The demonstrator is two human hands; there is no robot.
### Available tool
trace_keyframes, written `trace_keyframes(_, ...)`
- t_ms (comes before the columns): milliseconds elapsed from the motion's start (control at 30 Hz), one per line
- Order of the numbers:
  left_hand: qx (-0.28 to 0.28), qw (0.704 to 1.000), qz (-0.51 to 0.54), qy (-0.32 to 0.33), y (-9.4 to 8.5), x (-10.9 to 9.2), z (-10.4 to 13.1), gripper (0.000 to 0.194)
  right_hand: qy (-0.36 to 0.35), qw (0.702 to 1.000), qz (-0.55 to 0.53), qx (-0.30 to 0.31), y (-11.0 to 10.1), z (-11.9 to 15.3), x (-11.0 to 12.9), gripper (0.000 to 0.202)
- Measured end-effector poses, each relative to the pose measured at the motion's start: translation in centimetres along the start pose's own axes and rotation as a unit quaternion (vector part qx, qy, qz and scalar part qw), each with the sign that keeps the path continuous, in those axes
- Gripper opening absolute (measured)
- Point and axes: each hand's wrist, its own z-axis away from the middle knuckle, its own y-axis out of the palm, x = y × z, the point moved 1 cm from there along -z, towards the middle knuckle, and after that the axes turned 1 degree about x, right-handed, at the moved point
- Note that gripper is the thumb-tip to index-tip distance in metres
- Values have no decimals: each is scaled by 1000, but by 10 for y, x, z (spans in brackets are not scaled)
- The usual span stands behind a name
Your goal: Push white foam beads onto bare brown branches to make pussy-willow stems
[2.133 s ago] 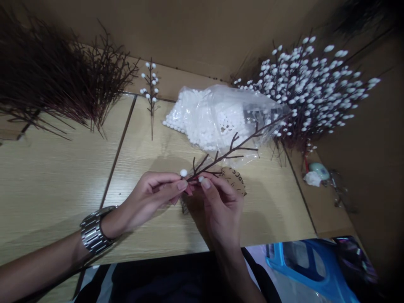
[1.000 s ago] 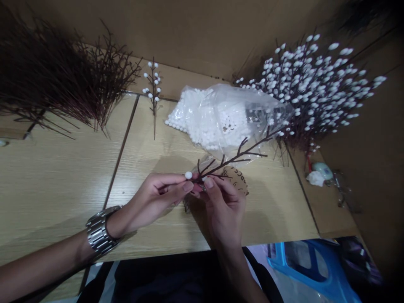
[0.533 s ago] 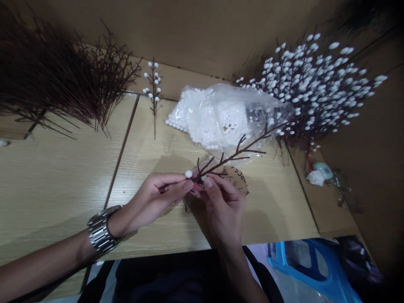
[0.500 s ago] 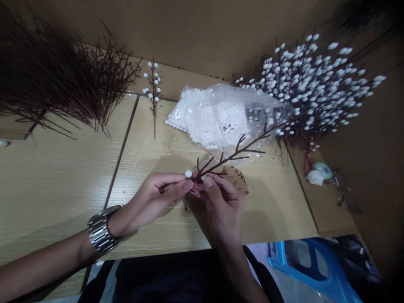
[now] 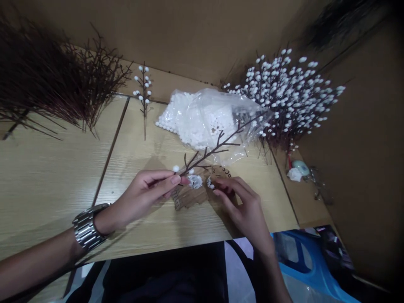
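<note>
My left hand point(image 5: 154, 187) pinches the lower part of a brown artificial twig point(image 5: 217, 147) between thumb and fingers. The twig slants up to the right, its forked side stems bare except for two white berries point(image 5: 176, 168) near my fingertips. My right hand point(image 5: 244, 202) is apart from the twig, thumb and index finger parted beside a few small white beads point(image 5: 210, 182) on a piece of printed cardboard point(image 5: 225, 171). Between the hands sits a crumpled whitish lump point(image 5: 195, 181). The other right fingers are partly hidden.
Behind the hands lies a clear plastic bag of white berries point(image 5: 195, 122). Bare brown twigs point(image 5: 63, 80) are heaped at the left, a finished berry sprig point(image 5: 144, 97) beside them. A pile of berried sprigs point(image 5: 284, 92) is at right. A blue plastic stool point(image 5: 296, 252) stands below.
My right hand has let go of the twig and moved right, toward the small beads. A second berry now shows on the twig. The view has shifted slightly.
</note>
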Motion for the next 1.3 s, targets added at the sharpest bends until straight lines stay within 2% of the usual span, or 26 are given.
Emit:
trace_keyframes(133, 1, 1000, -13, 4, 0, -1, 1, 29, -20, 999, 4, 30, 6, -1, -4, 18)
trace_keyframes(300, -8, 1000, -27, 4, 0, -2, 1, 29, -2, 999, -54, -4, 8, -2, -7, 16)
trace_keyframes(433, -6, 999, -32, -7, 0, -4, 0, 32, 49, 993, -108, -23, 6, -5, -10, 14)
trace_keyframes(667, 9, 1000, -14, -18, 0, -3, 1, 31, 152, 956, -249, -26, 2, -5, -15, 15)
trace_keyframes(933, -4, 999, -29, -18, 1, -3, -1, 33, 157, 922, -353, -27, 0, -7, -21, 11)
trace_keyframes(1033, -8, 999, -31, -14, 1, -2, -1, 34, 146, 938, -312, -22, 3, -10, -14, 11)
trace_keyframes(1167, -12, 999, -35, -30, 1, -3, -1, 34, 49, 987, -149, -39, 9, -12, 0, 13)
trace_keyframes(1300, -19, 998, -39, -48, 3, -6, -1, 35, -4, 996, -87, -31, 16, -10, 2, 18)
